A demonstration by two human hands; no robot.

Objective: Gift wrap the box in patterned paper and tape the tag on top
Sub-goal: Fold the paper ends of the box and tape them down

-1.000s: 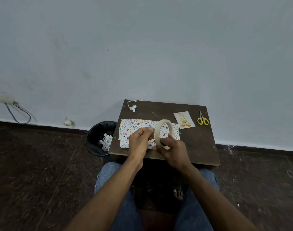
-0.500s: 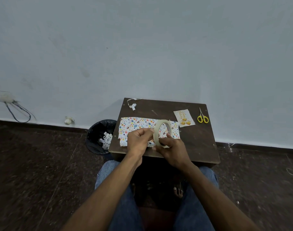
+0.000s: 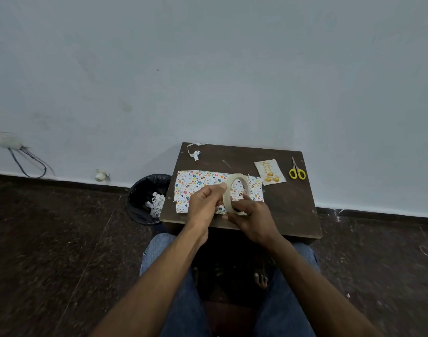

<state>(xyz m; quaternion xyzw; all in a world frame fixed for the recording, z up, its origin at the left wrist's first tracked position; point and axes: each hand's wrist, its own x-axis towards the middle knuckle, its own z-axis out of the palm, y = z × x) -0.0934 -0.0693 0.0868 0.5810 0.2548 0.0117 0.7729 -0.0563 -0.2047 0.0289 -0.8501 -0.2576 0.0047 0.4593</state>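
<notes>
A roll of cream tape point(image 3: 228, 190) stands on edge above the patterned paper point(image 3: 196, 183), which lies spread on the small dark table point(image 3: 293, 210). My right hand point(image 3: 251, 215) grips the roll from below, thumb inside the ring. My left hand point(image 3: 204, 203) pinches at the roll's outer rim with thumb and fingers curled. The box is hidden under the paper and my hands. A white tag with gold print point(image 3: 270, 171) lies at the table's back right, apart from the paper.
Yellow-handled scissors point(image 3: 296, 170) lie at the table's far right corner. A loose strip of tape point(image 3: 194, 152) hangs at the back left corner. A black bin point(image 3: 144, 198) with paper scraps stands left of the table. The wall is just behind.
Both hands with the tape roll stay over the paper; the view has shifted slightly. My left fingers keep working at the roll's rim.
</notes>
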